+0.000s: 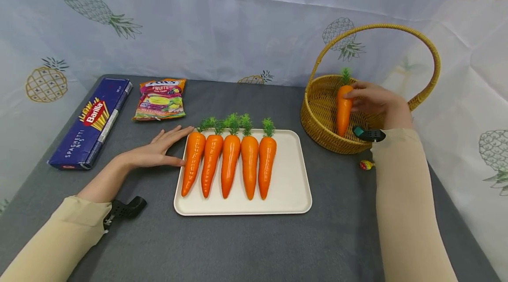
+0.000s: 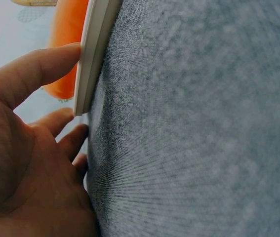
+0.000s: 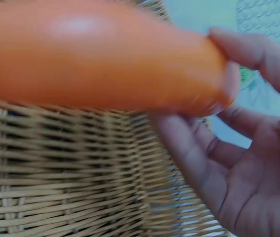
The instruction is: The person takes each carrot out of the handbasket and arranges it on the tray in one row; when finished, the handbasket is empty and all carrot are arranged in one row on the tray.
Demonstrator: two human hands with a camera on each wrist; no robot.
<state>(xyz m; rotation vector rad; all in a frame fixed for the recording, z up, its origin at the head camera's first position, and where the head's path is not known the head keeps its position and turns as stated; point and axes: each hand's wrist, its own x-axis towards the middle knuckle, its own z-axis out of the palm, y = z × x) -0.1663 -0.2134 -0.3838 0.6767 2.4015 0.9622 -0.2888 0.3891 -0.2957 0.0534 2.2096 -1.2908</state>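
Observation:
Between thumb and fingers, my right hand [image 1: 373, 97] pinches a carrot [image 1: 343, 110] near its leafy top, holding it in the mouth of a wicker basket [image 1: 333, 143]. In the right wrist view the carrot [image 3: 105, 59] lies across the picture above the woven basket wall [image 3: 80, 173]. My left hand [image 1: 160, 147] touches the left edge of a cream tray [image 1: 291, 176], its fingers extended. The left wrist view has the thumb on the tray's rim [image 2: 93, 59]. Several carrots [image 1: 231, 165] lie side by side on the tray, green tops toward the back.
A blue spaghetti box [image 1: 91, 123] lies at the back left, with a candy bag [image 1: 160, 99] beside it. A small wrapped lollipop [image 1: 366, 165] is in front of the basket. The basket's tall handle [image 1: 377, 26] arches over its mouth. A pineapple-print cloth [image 1: 238, 31] hangs behind the table.

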